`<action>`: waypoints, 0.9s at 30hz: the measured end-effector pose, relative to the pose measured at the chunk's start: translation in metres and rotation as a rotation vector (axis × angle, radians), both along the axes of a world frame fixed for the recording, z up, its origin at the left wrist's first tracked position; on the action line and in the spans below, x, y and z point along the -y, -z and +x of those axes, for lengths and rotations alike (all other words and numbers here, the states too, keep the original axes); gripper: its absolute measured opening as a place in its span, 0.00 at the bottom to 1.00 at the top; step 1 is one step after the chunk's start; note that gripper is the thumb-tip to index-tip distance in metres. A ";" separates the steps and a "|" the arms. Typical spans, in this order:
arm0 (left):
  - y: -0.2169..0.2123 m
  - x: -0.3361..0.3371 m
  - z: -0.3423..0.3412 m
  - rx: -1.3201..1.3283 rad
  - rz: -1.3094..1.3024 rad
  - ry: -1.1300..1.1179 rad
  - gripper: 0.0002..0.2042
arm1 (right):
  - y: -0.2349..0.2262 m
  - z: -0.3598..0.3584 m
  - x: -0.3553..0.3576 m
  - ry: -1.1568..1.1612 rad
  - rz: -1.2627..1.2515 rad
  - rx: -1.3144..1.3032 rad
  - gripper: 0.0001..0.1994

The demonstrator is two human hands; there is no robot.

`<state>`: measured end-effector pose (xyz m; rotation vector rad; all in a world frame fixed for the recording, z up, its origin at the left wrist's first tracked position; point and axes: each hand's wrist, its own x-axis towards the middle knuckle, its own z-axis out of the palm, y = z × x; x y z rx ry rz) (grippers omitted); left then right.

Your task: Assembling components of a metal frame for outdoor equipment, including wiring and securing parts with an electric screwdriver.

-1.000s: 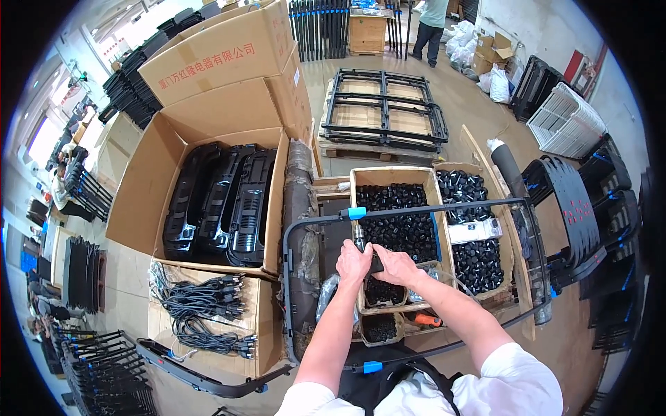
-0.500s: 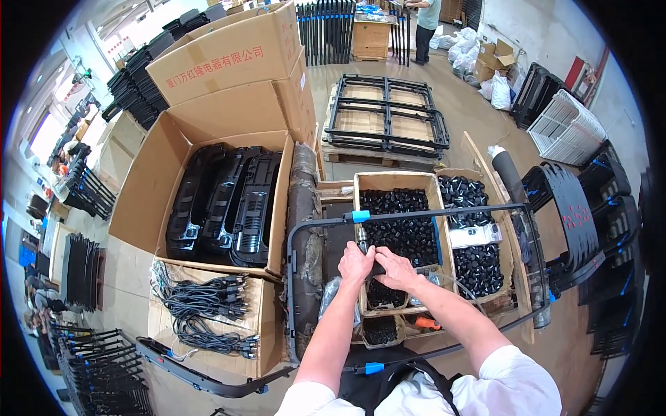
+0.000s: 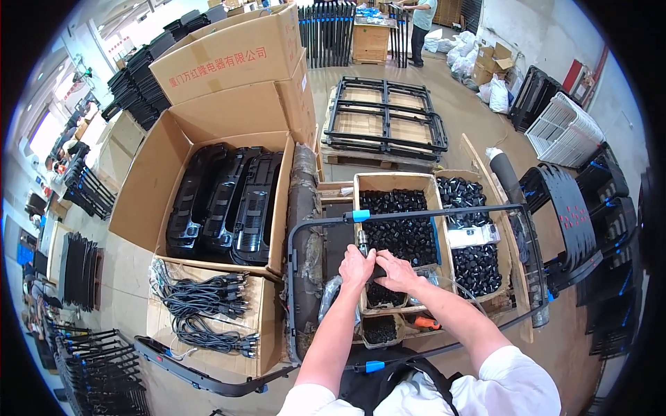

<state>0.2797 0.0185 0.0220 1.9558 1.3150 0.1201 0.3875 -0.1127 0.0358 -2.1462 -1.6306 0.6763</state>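
Close together over the parts boxes, my left hand (image 3: pixel 356 269) and my right hand (image 3: pixel 397 271) are both closed round a dark tool with a silver, chuck-like end (image 3: pixel 362 238). My fingers cover most of its body, so its exact kind is unclear. A black rectangular frame (image 3: pixel 447 211) with blue clips surrounds my hands and crosses above the boxes. Just beyond my hands lies a wooden box (image 3: pixel 356 186) full of small black caps. Smaller bins of black parts (image 3: pixel 380 330) sit nearer my body.
To the left, a large open carton (image 3: pixel 132 208) holds black molded panels, with bundled black cables (image 3: pixel 208 305) in front. More black frames (image 3: pixel 386 111) lie on a pallet ahead. A grey padded roll (image 3: pixel 302 208) runs between carton and boxes. Another person (image 3: pixel 422 31) stands far back.
My hands stay closed on the tool in nearly the same place. The view has shifted very slightly.
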 end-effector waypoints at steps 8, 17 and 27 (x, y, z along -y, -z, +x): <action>0.004 0.006 -0.006 0.004 0.047 -0.009 0.32 | 0.005 -0.005 0.007 0.007 0.010 0.000 0.33; 0.002 0.014 -0.010 0.007 0.078 -0.008 0.32 | 0.011 -0.009 0.014 0.016 0.076 -0.019 0.33; -0.016 0.059 -0.048 0.045 0.065 -0.067 0.33 | -0.012 -0.043 0.061 -0.025 0.160 0.102 0.34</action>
